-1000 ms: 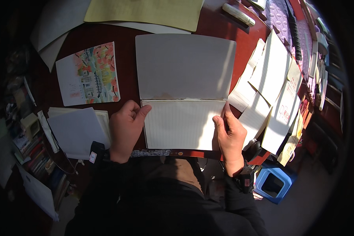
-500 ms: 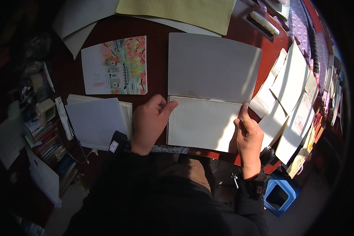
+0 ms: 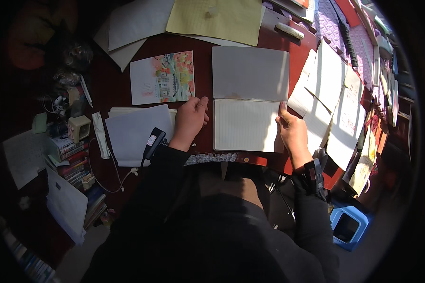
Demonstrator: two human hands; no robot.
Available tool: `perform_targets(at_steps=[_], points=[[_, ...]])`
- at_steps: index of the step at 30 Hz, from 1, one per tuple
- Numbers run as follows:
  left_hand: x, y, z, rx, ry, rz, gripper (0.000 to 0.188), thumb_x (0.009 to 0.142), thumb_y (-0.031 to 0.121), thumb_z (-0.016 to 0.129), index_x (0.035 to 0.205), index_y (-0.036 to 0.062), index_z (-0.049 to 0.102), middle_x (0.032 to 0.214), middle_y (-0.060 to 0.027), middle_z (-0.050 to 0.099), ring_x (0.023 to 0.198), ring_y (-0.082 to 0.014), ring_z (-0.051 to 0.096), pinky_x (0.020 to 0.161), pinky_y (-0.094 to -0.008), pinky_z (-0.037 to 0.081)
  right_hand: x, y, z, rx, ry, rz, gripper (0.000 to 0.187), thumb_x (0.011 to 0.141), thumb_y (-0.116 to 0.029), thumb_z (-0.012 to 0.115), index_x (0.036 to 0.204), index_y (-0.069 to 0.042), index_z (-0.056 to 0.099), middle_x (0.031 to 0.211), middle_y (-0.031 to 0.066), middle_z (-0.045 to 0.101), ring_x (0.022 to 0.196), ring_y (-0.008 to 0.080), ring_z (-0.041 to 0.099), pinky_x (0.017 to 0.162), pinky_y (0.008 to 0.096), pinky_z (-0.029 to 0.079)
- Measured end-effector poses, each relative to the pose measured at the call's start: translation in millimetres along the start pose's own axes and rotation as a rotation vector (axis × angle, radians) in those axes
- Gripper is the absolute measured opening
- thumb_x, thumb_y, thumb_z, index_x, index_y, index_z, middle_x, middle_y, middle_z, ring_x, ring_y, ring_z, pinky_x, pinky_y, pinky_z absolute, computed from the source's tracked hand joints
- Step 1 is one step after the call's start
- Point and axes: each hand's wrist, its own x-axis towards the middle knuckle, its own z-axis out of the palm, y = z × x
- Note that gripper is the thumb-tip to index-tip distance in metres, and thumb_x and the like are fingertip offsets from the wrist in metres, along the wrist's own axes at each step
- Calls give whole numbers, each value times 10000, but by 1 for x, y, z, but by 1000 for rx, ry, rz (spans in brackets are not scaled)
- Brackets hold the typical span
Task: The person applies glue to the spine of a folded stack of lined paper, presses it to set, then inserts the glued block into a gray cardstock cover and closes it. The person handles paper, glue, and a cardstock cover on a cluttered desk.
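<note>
An open notebook (image 3: 243,123) lies before me, its plain grey upper side folded away and its lined white page nearest me. My right hand (image 3: 293,134) grips its right edge near the fold, thumb on top; the other fingers are partly hidden. To the left of the notebook, and apart from it, is my left hand (image 3: 189,123), fingers curled in with the thumb against them. Nothing shows in it. Just beyond this hand lies a booklet (image 3: 144,85) with a colourful printed cover. A stack of white paper (image 3: 139,134) sits left of my left wrist.
Loose papers (image 3: 335,80) spread at the right, partly sunlit. A yellow-green sheet (image 3: 212,21) and white sheets lie at the far side, with a white marker-like tube (image 3: 289,31) nearby. Books (image 3: 75,165) and cables crowd the left. A blue stool (image 3: 349,228) stands on the floor.
My left hand has come away from the notebook's left edge toward the booklet. My right hand stays on the right edge. The whole view has shifted and the notebook appears smaller.
</note>
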Motion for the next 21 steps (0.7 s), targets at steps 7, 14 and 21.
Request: perform_targets(at_steps=[7, 14, 21], points=[[-35, -2, 17, 858, -108, 894, 998, 738, 414, 821, 1560, 211, 294, 1641, -125, 178, 1519, -338, 143, 1226, -539, 121, -3, -7, -3, -3, 68, -30, 291, 948, -210, 625, 1231, -150, 660, 803, 192, 681, 782, 395, 662, 675, 492, 508], [-19, -8, 27, 1099, -375, 673, 1301, 586, 642, 824, 1608, 233, 130, 1670, -149, 36, 1538, -354, 45, 1209, -597, 37, -4, 12, -4, 355, -27, 83, 514, 891, -138, 685, 1391, -169, 571, 842, 168, 713, 758, 259, 687, 703, 377, 540], [-21, -9, 31, 1161, -306, 698, 1295, 586, 669, 805, 1605, 218, 146, 1671, -136, 51, 1539, -335, 53, 1163, -685, 38, -26, 34, 5, 532, 207, 320, 387, 982, -57, 523, 1365, -46, 579, 921, 108, 698, 712, 158, 644, 692, 307, 542]])
